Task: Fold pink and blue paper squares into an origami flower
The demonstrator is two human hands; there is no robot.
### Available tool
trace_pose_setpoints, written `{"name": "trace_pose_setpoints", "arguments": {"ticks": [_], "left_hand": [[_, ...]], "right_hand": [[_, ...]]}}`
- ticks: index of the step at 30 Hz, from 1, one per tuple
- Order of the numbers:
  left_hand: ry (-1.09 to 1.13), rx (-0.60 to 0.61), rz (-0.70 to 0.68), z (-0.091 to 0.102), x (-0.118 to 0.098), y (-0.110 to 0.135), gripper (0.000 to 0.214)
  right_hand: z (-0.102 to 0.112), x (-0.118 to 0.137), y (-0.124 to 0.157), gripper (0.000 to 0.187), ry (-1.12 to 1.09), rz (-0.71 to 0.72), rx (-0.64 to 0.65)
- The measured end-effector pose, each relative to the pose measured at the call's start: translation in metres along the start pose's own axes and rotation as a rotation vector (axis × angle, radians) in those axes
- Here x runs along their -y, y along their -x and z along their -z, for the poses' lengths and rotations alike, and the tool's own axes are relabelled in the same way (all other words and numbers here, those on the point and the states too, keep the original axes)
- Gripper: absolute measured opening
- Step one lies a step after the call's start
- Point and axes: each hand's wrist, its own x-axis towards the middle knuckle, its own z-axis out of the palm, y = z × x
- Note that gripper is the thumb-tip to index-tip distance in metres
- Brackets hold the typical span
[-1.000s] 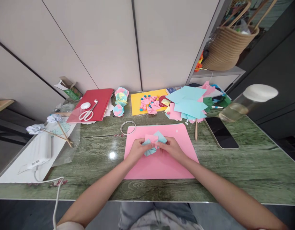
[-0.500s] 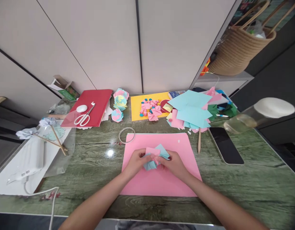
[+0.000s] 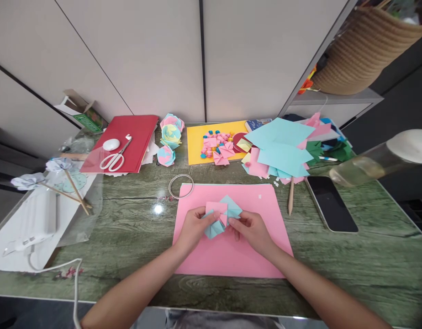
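Note:
A pink and light-blue origami piece made of folded paper units is held just above a stack of pink paper. My left hand grips its left side, thumb on top and fingers underneath. At its right side, my right hand pinches the light-blue edge between thumb and fingers. The fingertips under the paper are partly hidden. Beyond my left hand, a silver bangle-like ring overlaps the upper left corner of the pink stack.
Scissors and a white round case lie on a red folder. Folded paper balls stand beside a yellow sheet with small beads. Light-blue sheets, a wooden stick, a phone and a bottle are on the right.
My right hand has drawn slightly away to the right, uncovering more of the origami piece's middle. My left hand keeps its grip. The camera view has shifted a little.

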Motion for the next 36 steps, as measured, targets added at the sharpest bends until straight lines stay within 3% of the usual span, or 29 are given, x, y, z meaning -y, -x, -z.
{"name": "trace_pose_setpoints", "arguments": {"ticks": [7,20,25,29,36], "left_hand": [[-0.032,-0.039,0.005,-0.002,0.0,0.003,0.027],[0.053,0.009,-0.008,-0.006,-0.004,0.005,0.022],[0.114,0.092,-0.017,-0.004,-0.012,0.006,0.017],[0.084,0.148,0.057,0.001,-0.015,0.004,0.016],[-0.055,0.111,0.035,0.001,-0.006,0.001,0.023]], "right_hand": [[-0.002,0.0,0.002,0.028,0.009,0.011,-0.039],[-0.004,0.003,0.001,0.026,-0.012,0.018,-0.057],[0.002,0.005,-0.001,0.021,-0.025,0.042,0.011],[0.006,0.006,0.0,0.017,0.013,0.061,0.108],[0.005,0.011,0.003,0.017,0.009,0.11,0.164]]}}
